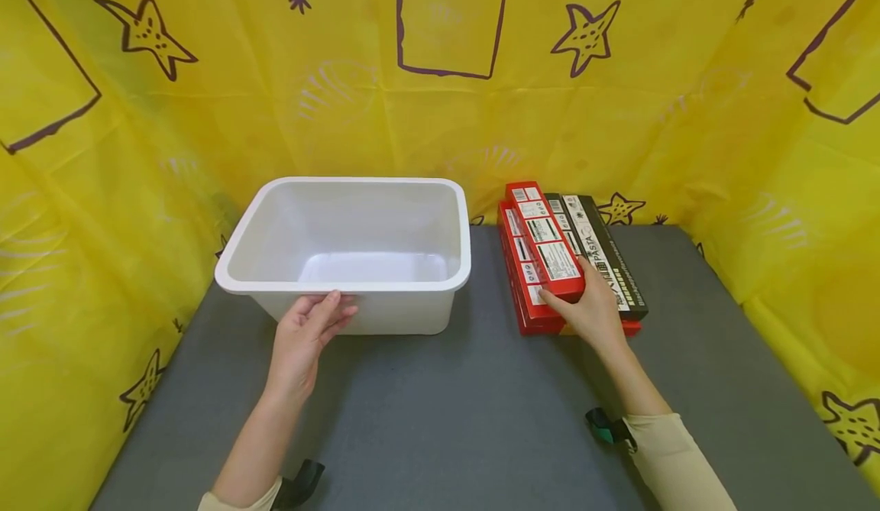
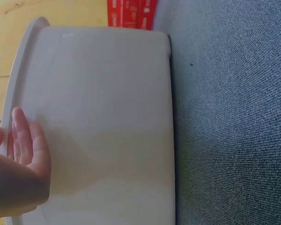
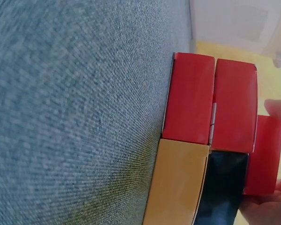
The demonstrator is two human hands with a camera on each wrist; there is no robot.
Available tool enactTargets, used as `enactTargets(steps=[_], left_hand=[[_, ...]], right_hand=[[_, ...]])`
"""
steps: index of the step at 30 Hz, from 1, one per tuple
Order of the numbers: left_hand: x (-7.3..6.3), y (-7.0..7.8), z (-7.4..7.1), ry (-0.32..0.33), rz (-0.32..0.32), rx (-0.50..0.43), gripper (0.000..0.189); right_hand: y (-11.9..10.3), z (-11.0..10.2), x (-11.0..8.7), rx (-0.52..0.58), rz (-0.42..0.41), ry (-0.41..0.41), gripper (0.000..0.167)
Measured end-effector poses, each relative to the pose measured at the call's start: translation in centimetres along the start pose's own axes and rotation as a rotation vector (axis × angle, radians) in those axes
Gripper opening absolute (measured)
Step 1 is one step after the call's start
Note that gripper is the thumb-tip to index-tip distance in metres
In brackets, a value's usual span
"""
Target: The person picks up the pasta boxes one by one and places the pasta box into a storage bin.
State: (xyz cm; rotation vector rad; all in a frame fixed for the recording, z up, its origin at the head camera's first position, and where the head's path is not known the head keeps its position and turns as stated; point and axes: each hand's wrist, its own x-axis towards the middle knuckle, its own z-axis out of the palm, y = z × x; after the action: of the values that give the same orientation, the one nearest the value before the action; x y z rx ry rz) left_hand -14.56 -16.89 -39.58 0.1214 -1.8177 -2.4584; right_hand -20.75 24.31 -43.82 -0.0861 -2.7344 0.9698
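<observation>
A white plastic tub (image 1: pixel 406 314) stands on the table at the left of the head view, and nothing shows inside it. My left hand (image 1: pixel 302 335) pinches the middle of its front rim, thumb on top and fingers underneath. To the right lies a stack of pasta boxes. My right hand (image 1: pixel 596 308) grips the near end of the topmost red box (image 1: pixel 550 247), thumb on one side and fingers on the other. Under that box are a black pasta box (image 1: pixel 605 255) and a red box (image 3: pixel 234 105). An orange box end (image 3: pixel 178 176) and another red box (image 3: pixel 189 98) form the bottom layer.
A grey cloth-covered table (image 1: pixel 440 419) reaches toward me. Yellow patterned fabric (image 1: pixel 440 129) hangs close behind the tub and boxes and along both sides. A narrow strip of table separates tub and stack.
</observation>
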Motion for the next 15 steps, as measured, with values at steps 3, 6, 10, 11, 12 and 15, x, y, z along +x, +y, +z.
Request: enactTargets(steps=[3, 6, 10, 11, 12, 15], left_hand=[[-0.01, 0.02, 0.00, -0.002, -0.001, 0.000, 0.018], [-0.01, 0.01, -0.02, -0.003, -0.005, 0.004, 0.019], [0.00, -0.03, -0.02, -0.005, -0.012, 0.010, 0.020], [0.01, -0.03, -0.02, -0.004, -0.012, 0.011, 0.020], [0.00, -0.03, -0.01, -0.003, -0.014, 0.012, 0.021], [-0.01, 0.00, 0.05, 0.002, -0.018, 0.010, 0.021]], right_hand=[[0.08, 0.06, 0.01, 0.001, 0.000, 0.019, 0.091], [0.16, 0.05, -0.05, 0.011, -0.003, 0.044, 0.088], [0.19, -0.14, -0.16, 0.035, 0.012, 0.079, 0.086], [0.18, -0.23, -0.18, 0.044, 0.017, 0.088, 0.085], [0.16, -0.34, -0.20, 0.051, 0.025, 0.095, 0.085], [0.15, -0.67, -0.18, 0.075, 0.039, 0.120, 0.083]])
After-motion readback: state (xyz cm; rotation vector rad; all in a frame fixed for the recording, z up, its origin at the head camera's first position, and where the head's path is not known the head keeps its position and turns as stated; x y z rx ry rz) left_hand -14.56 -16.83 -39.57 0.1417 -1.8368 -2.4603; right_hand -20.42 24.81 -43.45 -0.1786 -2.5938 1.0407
